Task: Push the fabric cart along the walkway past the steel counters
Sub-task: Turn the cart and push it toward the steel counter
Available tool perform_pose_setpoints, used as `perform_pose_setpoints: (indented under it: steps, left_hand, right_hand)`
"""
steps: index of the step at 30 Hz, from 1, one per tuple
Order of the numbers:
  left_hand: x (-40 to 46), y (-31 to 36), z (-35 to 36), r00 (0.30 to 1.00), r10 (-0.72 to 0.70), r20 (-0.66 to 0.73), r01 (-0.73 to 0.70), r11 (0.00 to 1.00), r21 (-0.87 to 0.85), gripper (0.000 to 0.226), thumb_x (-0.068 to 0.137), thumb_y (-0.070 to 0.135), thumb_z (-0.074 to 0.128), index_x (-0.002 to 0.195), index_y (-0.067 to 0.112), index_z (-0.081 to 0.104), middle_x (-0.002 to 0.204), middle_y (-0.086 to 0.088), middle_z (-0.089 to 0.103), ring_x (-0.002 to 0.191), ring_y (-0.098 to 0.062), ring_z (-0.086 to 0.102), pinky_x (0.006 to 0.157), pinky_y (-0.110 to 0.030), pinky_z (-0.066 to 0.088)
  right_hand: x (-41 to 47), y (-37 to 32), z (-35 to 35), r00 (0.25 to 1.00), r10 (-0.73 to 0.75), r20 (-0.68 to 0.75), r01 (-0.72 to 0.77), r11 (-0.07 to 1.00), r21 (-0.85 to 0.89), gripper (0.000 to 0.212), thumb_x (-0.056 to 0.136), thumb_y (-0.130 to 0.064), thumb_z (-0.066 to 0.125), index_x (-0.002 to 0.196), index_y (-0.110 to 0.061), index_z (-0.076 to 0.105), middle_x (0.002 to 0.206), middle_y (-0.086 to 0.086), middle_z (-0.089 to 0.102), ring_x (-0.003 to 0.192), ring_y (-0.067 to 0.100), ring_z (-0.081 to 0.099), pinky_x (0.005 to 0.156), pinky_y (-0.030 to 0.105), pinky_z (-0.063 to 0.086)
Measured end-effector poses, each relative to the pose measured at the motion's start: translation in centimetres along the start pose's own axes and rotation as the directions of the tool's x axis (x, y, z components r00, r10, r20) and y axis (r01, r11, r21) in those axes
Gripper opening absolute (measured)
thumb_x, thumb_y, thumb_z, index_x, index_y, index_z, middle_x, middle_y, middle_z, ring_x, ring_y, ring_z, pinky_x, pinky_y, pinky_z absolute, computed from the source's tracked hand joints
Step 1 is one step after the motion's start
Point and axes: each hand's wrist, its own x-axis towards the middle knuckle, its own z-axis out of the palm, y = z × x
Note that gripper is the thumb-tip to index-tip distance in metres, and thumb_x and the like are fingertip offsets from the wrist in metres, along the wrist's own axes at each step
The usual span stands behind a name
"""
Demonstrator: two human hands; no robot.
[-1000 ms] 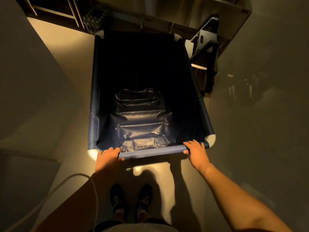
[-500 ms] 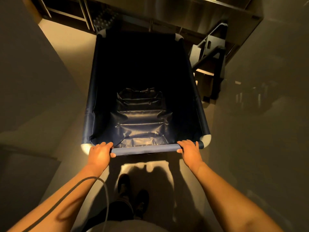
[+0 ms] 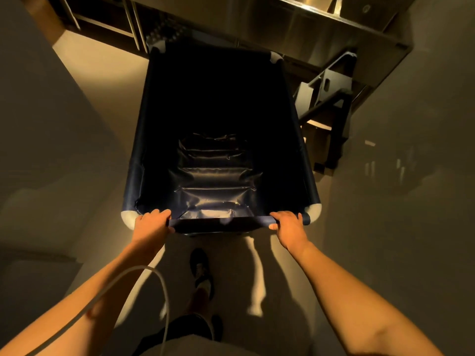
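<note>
A dark blue fabric cart (image 3: pixel 140 140) with white corner caps fills the middle of the view, its wrinkled shiny bottom empty. My left hand (image 3: pixel 151 223) grips the left end of the cart's near rail. My right hand (image 3: pixel 288 224) grips the right end of the same rail, fingers curled over it. Both arms are stretched forward. A steel counter (image 3: pixel 321 27) runs across the far end, just beyond the cart's front edge.
A pale wall stands close on the left (image 3: pixel 38 124) and another surface on the right (image 3: pixel 411 201). A dark metal stand (image 3: pixel 331 98) sits right of the cart. A white cable (image 3: pixel 154 278) loops over my left arm. My feet are on the beige floor (image 3: pixel 203 268).
The cart has rolled forward toward the steel counter and turned slightly. My arms have stretched out and I have taken a step; both hands keep their grip on the rail.
</note>
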Motion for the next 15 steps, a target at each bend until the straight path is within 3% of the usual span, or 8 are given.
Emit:
perform_pose_setpoints:
  steps: [5,11,15]
  left_hand:
    - [5.1,0.0,-2.6,1.000,-0.014,-0.014,0.013,0.996,-0.091,0.035,0.085,0.035,0.070,0.118,0.028,0.061,0.106,-0.004,0.067,0.098,-0.028,0.066,0.091,-0.044,0.053]
    - [11.8,0.0,-5.5,1.000,-0.019,0.009,0.020,0.992,-0.125,0.037,0.081,0.031,0.073,0.114,0.020,0.065,0.103,-0.011,0.068,0.097,-0.034,0.066,0.085,-0.042,0.050]
    - [15.8,-0.1,-6.7,1.000,-0.010,-0.011,0.008,0.994,-0.106,0.036,0.079,0.032,0.074,0.112,0.020,0.065,0.098,-0.010,0.067,0.093,-0.034,0.066,0.082,-0.042,0.050]
  right_hand:
    - [5.0,-1.7,-2.9,1.000,0.017,-0.001,-0.017,1.000,0.004,0.044,0.102,-0.014,0.054,0.144,-0.025,0.056,0.147,0.003,0.057,0.144,0.026,0.042,0.129,0.053,0.007]
    - [11.0,-3.5,-6.3,0.999,0.047,0.024,-0.047,0.999,-0.001,0.045,0.104,-0.022,0.054,0.149,-0.025,0.053,0.151,0.005,0.054,0.147,0.028,0.038,0.129,0.054,0.007]
    - [14.7,-4.3,-8.2,0.998,0.050,0.030,-0.050,0.999,0.001,0.045,0.103,-0.017,0.054,0.147,-0.026,0.054,0.149,0.004,0.056,0.146,0.029,0.041,0.129,0.054,0.009]
